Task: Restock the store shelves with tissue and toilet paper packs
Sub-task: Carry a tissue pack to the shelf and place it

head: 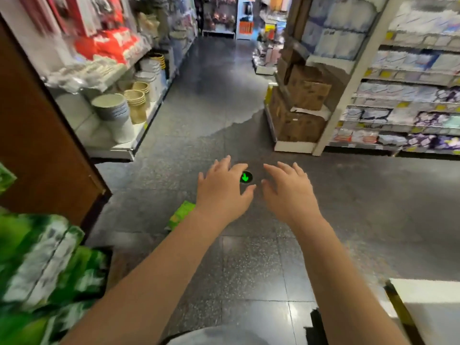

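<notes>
Green tissue packs [47,265] were stacked at lower left, while the left hand [222,192] and right hand [288,192] were held out empty, fingers spread, over the aisle floor [249,270].

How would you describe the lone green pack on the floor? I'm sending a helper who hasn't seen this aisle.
Start at the tall brown wooden panel on the aisle's left. On the dark speckled floor past its foot lies a small bright green plastic pack, partly hidden by the left forearm. Unlike the stacked green-and-white packs nearby, it lies alone.
</notes>
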